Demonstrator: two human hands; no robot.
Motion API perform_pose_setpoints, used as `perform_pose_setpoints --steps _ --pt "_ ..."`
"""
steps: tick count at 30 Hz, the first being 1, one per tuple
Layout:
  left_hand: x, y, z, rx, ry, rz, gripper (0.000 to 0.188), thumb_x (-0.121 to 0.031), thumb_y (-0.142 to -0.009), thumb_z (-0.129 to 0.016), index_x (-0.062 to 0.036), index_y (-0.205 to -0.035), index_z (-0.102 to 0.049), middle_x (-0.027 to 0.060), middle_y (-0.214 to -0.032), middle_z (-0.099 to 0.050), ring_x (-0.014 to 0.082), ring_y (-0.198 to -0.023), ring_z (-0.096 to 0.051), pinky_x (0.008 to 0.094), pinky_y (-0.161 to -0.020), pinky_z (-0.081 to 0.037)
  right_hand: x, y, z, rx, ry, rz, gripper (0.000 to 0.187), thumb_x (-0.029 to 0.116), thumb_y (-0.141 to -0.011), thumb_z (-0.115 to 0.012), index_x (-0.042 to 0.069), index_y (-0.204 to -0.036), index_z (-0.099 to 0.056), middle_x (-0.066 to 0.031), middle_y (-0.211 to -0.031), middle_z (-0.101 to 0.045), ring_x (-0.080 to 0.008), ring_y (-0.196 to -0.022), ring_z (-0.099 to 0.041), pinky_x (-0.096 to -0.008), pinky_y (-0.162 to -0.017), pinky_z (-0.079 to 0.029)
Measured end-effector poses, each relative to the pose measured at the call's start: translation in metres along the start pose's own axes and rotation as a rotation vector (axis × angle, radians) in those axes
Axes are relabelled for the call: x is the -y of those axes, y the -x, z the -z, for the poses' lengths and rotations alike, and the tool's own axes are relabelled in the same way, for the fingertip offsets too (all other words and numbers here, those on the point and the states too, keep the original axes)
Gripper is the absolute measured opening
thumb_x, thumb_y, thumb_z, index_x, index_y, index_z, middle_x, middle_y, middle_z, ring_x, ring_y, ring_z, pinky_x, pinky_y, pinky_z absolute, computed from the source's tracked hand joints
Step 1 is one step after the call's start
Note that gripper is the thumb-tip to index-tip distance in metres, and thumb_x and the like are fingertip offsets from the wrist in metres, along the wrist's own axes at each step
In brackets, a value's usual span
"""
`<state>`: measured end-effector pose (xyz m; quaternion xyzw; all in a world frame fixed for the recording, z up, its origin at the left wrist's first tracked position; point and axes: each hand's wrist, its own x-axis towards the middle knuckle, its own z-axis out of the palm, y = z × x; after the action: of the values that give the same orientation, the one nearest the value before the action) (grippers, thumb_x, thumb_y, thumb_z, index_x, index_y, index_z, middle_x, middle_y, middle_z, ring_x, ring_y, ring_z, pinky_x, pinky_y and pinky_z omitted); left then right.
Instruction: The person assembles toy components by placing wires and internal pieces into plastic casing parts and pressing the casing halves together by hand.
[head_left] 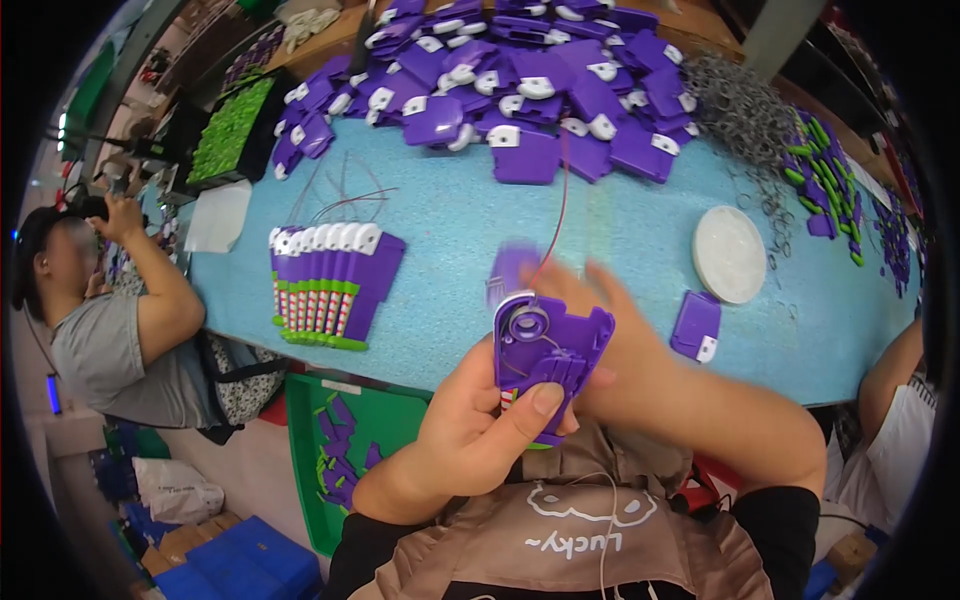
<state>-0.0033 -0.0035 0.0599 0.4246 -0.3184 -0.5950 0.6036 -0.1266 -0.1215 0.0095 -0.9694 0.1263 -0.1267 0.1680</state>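
My left hand grips a purple plastic shell with a round recess and a striped edge, thumb pressed on its lower part. My right hand is blurred behind and to the right of the shell, fingers spread against it. A thin red cord runs up from the shell toward the pile. A blurred purple piece lies just above my hands on the blue table.
A fanned row of finished purple pieces lies left. A big heap of purple shells fills the far side, with metal rings, a white round lid, one purple shell. A green bin stands below. Other people sit left and right.
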Motion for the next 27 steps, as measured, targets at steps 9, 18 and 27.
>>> perform_pose_setpoints --steps 9,18,27 --pt "0.015 -0.005 0.011 -0.014 -0.255 -0.080 0.044 0.004 -0.085 -0.039 0.0030 -0.128 -0.030 0.0142 -0.113 -0.055 0.0086 -0.079 -0.052 0.0235 -0.072 -0.045 0.014 0.061 0.048 -0.173 -0.521 -0.131 0.036 0.006 -0.065 -0.067 0.005 -0.100 -0.060 -0.0098 -0.099 -0.059 -0.0213 -0.084 -0.057 -0.0327 -0.068 -0.043" --pt "0.030 -0.002 -0.012 0.170 -0.509 -0.150 0.051 0.003 -0.080 -0.048 0.0078 -0.128 -0.030 0.0195 -0.102 -0.055 0.0247 -0.082 -0.059 0.0326 -0.072 -0.047 0.012 0.039 0.047 -0.614 -0.473 -0.143 0.035 0.003 -0.066 -0.068 0.003 -0.101 -0.063 -0.0162 -0.103 -0.052 -0.0289 -0.095 -0.051 -0.0364 -0.082 -0.041" --pt "0.024 -0.003 -0.014 0.134 -0.455 0.097 0.035 -0.012 -0.086 -0.055 0.0044 -0.116 -0.048 0.0146 -0.098 -0.057 0.0259 -0.078 -0.059 0.0310 -0.068 -0.047 0.007 0.054 0.037 -0.429 -1.050 -0.306 0.022 0.016 -0.071 -0.071 0.004 -0.084 -0.057 -0.0081 -0.081 -0.056 -0.0206 -0.070 -0.053 -0.0290 -0.062 -0.039"
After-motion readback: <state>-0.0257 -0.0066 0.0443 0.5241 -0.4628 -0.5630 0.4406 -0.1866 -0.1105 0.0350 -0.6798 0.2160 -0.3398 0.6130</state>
